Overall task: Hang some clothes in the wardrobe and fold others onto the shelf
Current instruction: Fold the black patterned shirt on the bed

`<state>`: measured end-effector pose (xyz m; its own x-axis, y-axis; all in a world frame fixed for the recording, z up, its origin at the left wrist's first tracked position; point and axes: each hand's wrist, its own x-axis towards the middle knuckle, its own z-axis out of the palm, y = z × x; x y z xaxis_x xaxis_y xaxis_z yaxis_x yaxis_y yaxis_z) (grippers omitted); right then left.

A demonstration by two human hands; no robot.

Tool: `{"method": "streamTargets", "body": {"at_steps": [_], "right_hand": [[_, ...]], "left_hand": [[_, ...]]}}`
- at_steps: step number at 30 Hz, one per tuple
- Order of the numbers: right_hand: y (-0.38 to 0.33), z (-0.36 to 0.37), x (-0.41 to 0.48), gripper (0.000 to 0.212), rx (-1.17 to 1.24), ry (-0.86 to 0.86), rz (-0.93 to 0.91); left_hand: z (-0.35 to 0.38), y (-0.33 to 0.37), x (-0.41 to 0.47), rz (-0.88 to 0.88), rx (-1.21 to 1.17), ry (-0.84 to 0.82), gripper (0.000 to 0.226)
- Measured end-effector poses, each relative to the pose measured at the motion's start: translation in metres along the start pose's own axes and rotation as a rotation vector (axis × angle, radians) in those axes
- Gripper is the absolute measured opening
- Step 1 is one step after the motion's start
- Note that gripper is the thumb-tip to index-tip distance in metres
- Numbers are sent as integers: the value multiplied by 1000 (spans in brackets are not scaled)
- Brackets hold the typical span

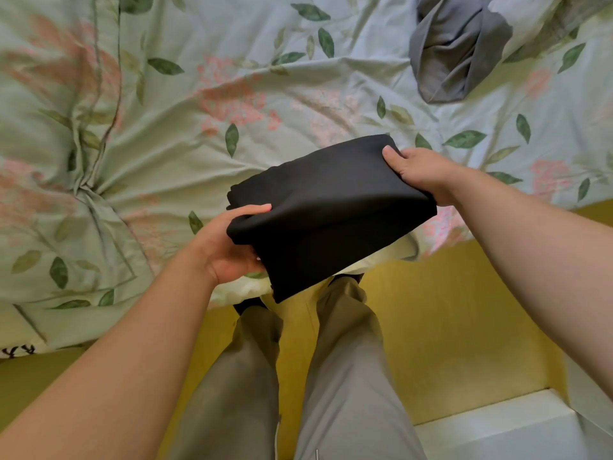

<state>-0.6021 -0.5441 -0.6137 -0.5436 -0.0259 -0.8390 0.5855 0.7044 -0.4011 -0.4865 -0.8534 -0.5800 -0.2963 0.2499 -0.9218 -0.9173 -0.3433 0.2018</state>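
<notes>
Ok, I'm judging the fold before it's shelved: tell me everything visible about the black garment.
The black garment is plain, matte, soft-looking cloth, folded into a thick rectangular bundle, layers showing at its left end. It is held above the edge of the floral bedspread, one corner drooping. The left hand grips its left end, the right hand its right end.

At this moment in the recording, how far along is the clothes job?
Done: the black garment is folded into a compact bundle. In hand: the left hand and right hand both grip it above the near edge of the bedspread. Left: shelving it, and the grey garment lying crumpled on that bedspread. No wardrobe or shelf is in view.
</notes>
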Motion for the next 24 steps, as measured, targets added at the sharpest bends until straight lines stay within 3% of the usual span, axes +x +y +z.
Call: {"method": "streamTargets", "body": {"at_steps": [6, 8, 11, 15, 20, 22, 24], "right_hand": [[1, -3, 1, 61, 400, -192, 77], [4, -6, 5, 53, 488, -257, 91], [10, -2, 13, 42, 495, -299, 58], [21, 13, 19, 51, 482, -192, -16], [35, 22, 21, 77, 277, 41, -8], [38, 25, 20, 80, 252, 19, -12], [40, 26, 19, 79, 311, -45, -2]], "left_hand": [[5, 10, 3, 97, -173, -20, 18], [6, 12, 10, 52, -85, 34, 9], [4, 8, 25, 48, 112, 154, 33], [0, -11, 49, 138, 194, 327, 75], [23, -31, 59, 157, 293, 765, 74], [28, -34, 59, 84, 166, 802, 74], [27, -38, 57, -19, 37, 709, 74]]}}
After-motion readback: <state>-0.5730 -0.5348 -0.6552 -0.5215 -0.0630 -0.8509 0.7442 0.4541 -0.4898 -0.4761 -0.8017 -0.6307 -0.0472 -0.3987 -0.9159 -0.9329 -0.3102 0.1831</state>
